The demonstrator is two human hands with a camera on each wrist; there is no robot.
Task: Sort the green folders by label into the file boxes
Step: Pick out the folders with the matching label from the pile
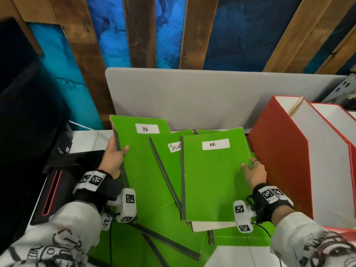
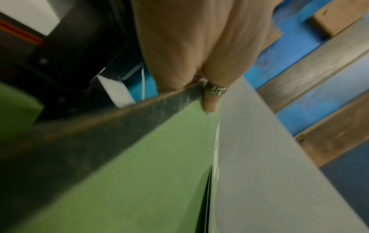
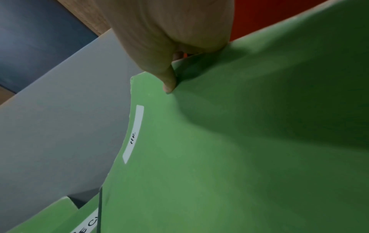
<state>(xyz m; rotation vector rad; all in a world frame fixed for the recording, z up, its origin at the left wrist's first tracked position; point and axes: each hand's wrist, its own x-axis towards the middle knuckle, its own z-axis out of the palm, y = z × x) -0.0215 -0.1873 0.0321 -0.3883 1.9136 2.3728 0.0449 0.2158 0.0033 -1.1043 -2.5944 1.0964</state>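
Now my left hand [image 1: 113, 160] grips the dark spine edge of one green folder [image 1: 142, 160] marked HR, while my right hand [image 1: 254, 173] pinches another HR folder [image 1: 213, 180] by its right edge, just beside the red file boxes [image 1: 279, 151], above a folder pile [image 1: 173, 237].

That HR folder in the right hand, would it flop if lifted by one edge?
Probably a little: the HR folder curves where the right hand pinches its edge. It looks thin and light, held by fingertips. Loose sheets seem to poke out below and might slip.
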